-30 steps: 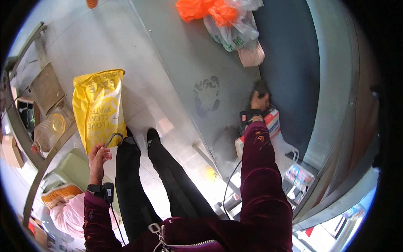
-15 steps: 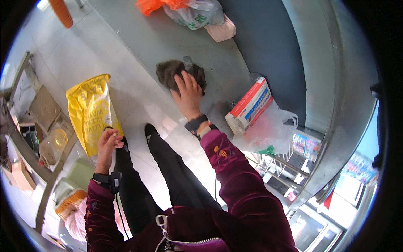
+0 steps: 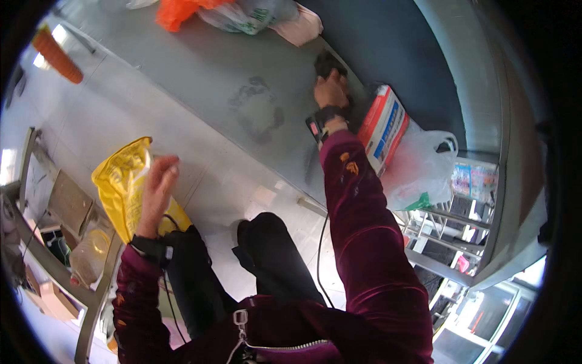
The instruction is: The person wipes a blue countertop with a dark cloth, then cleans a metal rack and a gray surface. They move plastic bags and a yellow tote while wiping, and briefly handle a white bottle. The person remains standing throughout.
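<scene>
My right hand is closed on a dark, crumpled cloth, pressed to the grey surface along its far right edge, where it meets a darker panel. My fingers and wrist cover part of the cloth. A damp, ring-shaped mark shows on the surface to the left of that hand. My left hand hovers in front of a yellow plastic bag, its fingers loosely bent and slightly blurred, with nothing visible in them.
A red and white box and a clear plastic bag sit right beside my right forearm. Orange and pale plastic bags lie at the far edge. To the left stands a frame with a plastic jug.
My right hand has carried the cloth rightward and farther away, uncovering the damp mark. My left hand has risen a little, its fingers less pinched. The whole view has shifted slightly.
</scene>
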Tool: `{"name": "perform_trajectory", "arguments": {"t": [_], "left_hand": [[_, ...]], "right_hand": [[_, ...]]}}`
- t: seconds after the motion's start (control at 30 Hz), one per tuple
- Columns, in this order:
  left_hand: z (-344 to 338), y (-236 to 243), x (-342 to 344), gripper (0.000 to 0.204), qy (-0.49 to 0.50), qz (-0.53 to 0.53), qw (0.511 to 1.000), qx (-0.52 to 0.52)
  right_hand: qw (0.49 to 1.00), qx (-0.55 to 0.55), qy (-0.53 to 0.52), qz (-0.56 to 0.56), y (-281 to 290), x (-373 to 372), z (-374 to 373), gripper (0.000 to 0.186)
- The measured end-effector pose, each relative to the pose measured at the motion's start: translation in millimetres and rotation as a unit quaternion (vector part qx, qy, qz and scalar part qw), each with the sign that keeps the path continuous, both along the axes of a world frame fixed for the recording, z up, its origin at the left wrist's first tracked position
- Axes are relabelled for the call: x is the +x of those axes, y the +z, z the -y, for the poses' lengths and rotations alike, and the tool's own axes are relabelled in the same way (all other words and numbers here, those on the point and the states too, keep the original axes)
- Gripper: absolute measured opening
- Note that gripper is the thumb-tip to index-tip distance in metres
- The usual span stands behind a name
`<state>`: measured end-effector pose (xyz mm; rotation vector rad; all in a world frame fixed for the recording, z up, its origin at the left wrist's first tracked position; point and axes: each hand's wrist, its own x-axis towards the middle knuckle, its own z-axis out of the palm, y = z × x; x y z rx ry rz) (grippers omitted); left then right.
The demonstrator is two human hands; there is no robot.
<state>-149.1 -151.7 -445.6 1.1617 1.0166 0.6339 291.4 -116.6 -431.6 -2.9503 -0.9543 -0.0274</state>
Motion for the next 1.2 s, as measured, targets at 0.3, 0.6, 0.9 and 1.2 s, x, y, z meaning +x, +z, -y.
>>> {"name": "perform_trajectory", "arguments": {"t": [0.3,0.6,0.9,1.2], "left_hand": [[-82.6,1.2,92.0,0.036,-0.086,-0.167,0.778,0.6],[-81.7,-36.9,93.9,0.037,-0.096,-0.199,0.69,0.689],[-91.2,-39.4,84.0,0.036,-0.103,-0.141,0.692,0.7],[-97.1,-45.7,85.2,0.039,-0.088,-0.129,0.703,0.694]], "right_hand": [[0.999,0.019,0.022,0.011,5.9,14.7,-9.6,0.045],[0.922,0.067,0.379,0.043,7.0,-75.1,98.4,0.049],[0.905,0.077,0.413,0.062,2.9,-71.8,126.3,0.045],[0.988,-0.016,0.135,0.068,-2.2,20.0,-27.4,0.055]]}}
